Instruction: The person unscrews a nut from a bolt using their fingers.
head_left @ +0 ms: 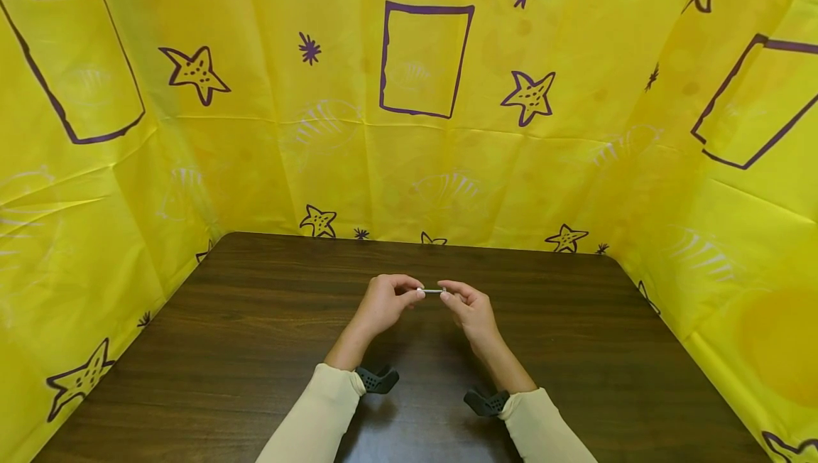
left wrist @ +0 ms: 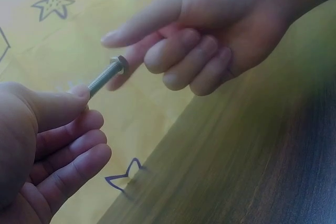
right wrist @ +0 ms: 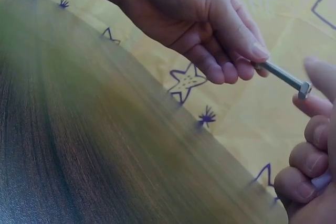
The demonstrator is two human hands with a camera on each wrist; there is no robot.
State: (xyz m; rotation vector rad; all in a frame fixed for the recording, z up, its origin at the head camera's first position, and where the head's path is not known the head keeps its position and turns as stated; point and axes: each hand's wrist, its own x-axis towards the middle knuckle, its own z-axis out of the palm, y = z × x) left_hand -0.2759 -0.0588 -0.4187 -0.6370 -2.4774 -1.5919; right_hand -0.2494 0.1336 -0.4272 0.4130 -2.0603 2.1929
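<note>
A metal bolt (right wrist: 283, 76) with a threaded shank and a hex-shaped end spans the space between the two hands, held above the table. My left hand (head_left: 382, 302) pinches its plain-looking end between thumb and forefinger, hiding that end. On the other side, my right hand (head_left: 474, 310) has thumb and forefinger spread around the hex end (left wrist: 123, 64). A gap shows between the right thumb (left wrist: 123, 35) and the metal, while the forefinger lies close behind it. The other right fingers are curled, with a small whitish patch (right wrist: 321, 181) showing among them.
Beneath the hands is a dark wood-grain table (head_left: 268, 321). Yellow cloth (head_left: 255, 165) printed with purple stars and frames hangs around its back and sides. Both wrists wear dark bands, the left band (head_left: 378, 380) and right band (head_left: 486, 402), below pale sleeves.
</note>
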